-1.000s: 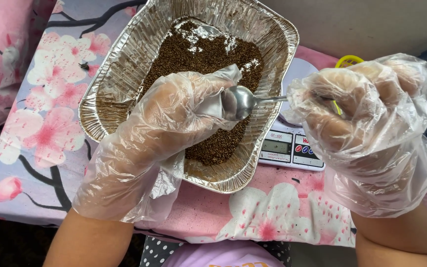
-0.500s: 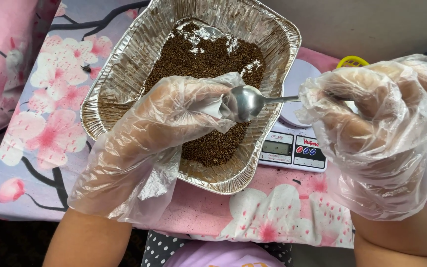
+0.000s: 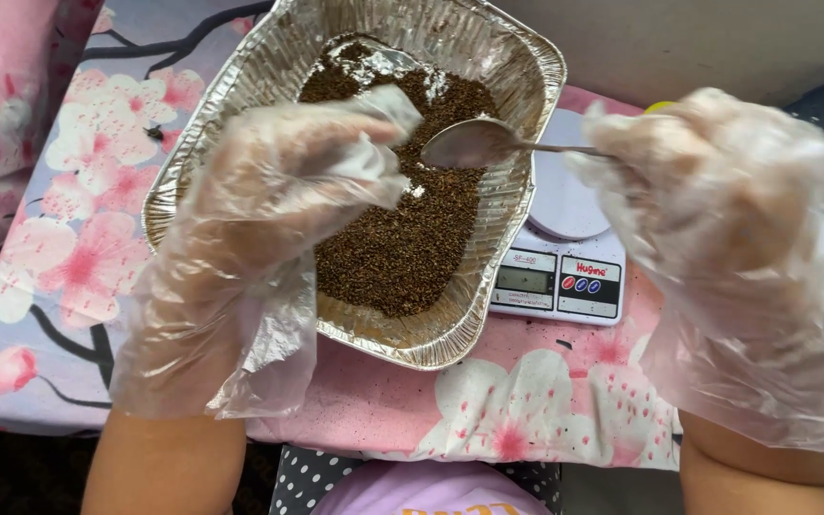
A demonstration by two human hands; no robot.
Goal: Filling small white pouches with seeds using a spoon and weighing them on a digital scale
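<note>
Fingers of the gloved right hand (image 3: 717, 205) pinch the far end of a thin metal spoon (image 3: 488, 143), light, stiff and likely slippery under plastic, its bowl hovering over the foil tray (image 3: 240, 105) while the left hand (image 3: 278, 205) hangs loosely curled, holding nothing.

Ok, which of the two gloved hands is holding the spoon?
The right hand, at the right of the view, grips the spoon by its handle. The left hand holds nothing; it hovers over the foil tray of brown grains.

Crinkled shiny foil tray (image 3: 240, 143); glossy metal spoon (image 3: 479, 143); filmy plastic gloves (image 3: 250, 238)
</note>
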